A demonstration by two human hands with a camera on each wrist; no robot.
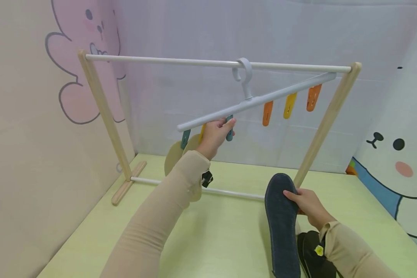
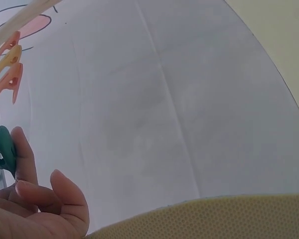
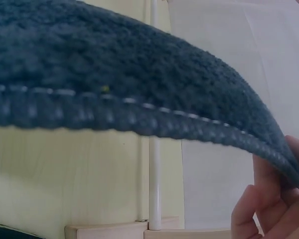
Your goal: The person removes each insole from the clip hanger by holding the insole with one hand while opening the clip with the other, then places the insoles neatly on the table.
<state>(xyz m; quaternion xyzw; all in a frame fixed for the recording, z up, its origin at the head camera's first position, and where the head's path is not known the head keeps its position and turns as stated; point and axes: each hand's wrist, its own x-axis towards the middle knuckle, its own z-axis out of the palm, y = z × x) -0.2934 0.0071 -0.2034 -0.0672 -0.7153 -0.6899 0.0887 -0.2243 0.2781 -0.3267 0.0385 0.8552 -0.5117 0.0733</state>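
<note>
A white hanger [image 1: 278,94] hangs tilted from the rail by its hook, its left end lower and nearer. My left hand [image 1: 213,137] pinches a teal clip [image 1: 229,131] under the hanger's left half. In the left wrist view, that teal clip [image 2: 5,149] sits at the edge beside the fingers. Behind this hand hang beige insoles [image 1: 173,156], near another teal clip [image 1: 185,139] and a yellow clip [image 1: 202,133]. My right hand [image 1: 311,204] grips a dark blue insole [image 1: 281,227] by its upper edge, thumb on its face. The insole's stitched rim fills much of the right wrist view.
A wooden rack with a white top rail [image 1: 160,60] and slanted posts [image 1: 105,116] stands on the pale yellow table [image 1: 194,247]. Orange [image 1: 268,114] and yellow [image 1: 290,105] clips hang on the hanger's right half. Dark insole-like pieces [image 1: 312,251] lie below my right hand.
</note>
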